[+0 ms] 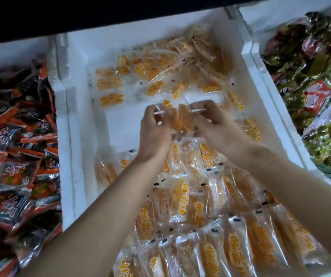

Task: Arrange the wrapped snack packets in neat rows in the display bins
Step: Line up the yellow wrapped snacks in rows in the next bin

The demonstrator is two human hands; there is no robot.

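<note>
A white foam bin [74, 124] fills the middle of the head view. Clear packets of orange snack lie in neat rows [196, 206] across its near half. A loose heap of the same packets [172, 62] sits at the far end. My left hand [154, 130] and my right hand [218, 126] are held together above the bare white middle of the bin. Between them they hold a small bunch of clear orange packets [180, 118], each hand gripping one side with curled fingers.
The bin on the left is full of red and black packets [16, 156]. On the right, another bin holds gold-green and red wrapped packets [316, 82]. Thick white foam walls [260, 62] separate the bins. A dark shelf edge [100, 13] runs across the top.
</note>
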